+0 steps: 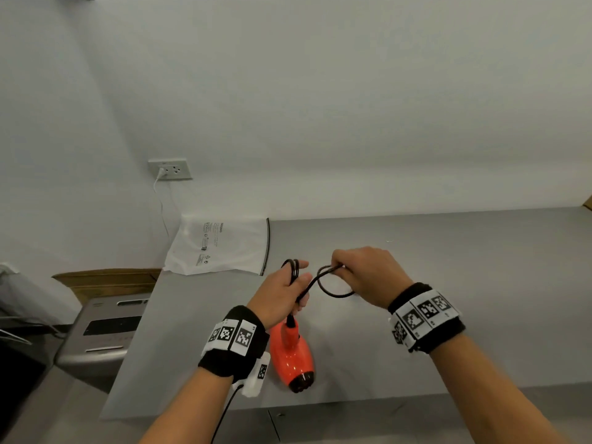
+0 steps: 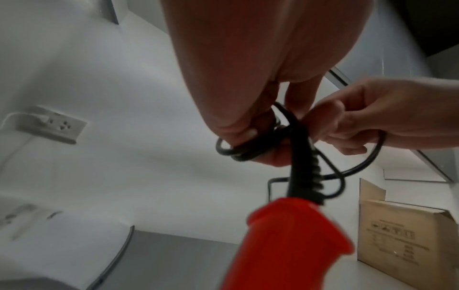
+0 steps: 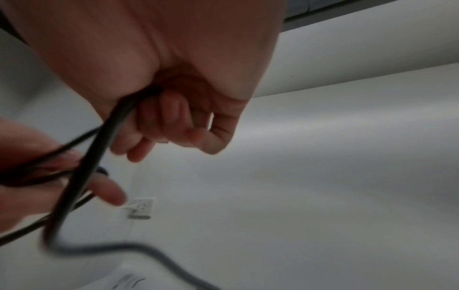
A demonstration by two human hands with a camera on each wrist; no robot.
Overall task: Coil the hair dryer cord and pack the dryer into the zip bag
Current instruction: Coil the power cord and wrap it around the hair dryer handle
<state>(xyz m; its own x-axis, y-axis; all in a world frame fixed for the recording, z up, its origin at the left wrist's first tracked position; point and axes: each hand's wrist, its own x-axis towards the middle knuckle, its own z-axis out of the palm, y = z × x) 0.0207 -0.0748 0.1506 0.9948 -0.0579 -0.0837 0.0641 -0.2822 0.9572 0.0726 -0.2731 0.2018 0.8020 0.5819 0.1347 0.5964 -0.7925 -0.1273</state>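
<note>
An orange hair dryer (image 1: 291, 355) hangs by its black cord (image 1: 333, 291) just above the grey table (image 1: 448, 283), handle up (image 2: 293, 241). My left hand (image 1: 283, 291) grips several cord loops (image 2: 244, 150) wound round its fingers. My right hand (image 1: 365, 274) pinches a further loop of the cord (image 3: 99, 149) just right of the left hand. The white zip bag (image 1: 221, 245) lies flat at the table's far left corner, its dark zip edge facing right.
A wall socket (image 1: 169, 169) with a white plug sits above the bag. A grey appliance (image 1: 102, 334) stands left of the table, with cardboard behind it. A cardboard box (image 2: 407, 241) stands at the table's far right. The table's front edge is near my forearms.
</note>
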